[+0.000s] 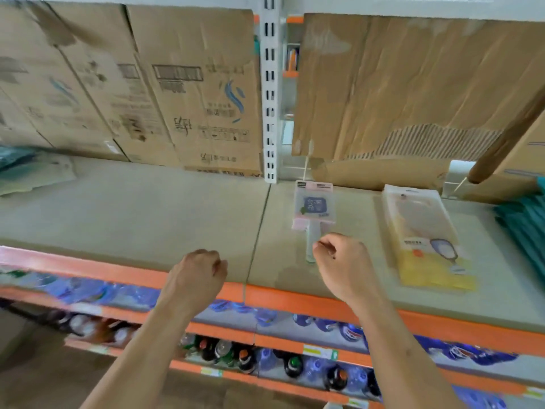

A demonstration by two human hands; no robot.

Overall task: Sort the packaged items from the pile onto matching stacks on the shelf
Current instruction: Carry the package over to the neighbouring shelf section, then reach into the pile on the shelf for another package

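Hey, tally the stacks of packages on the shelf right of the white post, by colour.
Pink stack: 1
Yellow stack: 1
Teal stack: 1, partly cut off by the frame edge
Total: 3

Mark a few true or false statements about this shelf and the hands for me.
1. The pink package lies left of the yellow package. True.
2. The left hand holds a package. False: its fingers are curled and hold nothing.
3. Bottles stand on a lower level. True.
4. The yellow package stands upright against the cardboard. False: it lies flat on the shelf.
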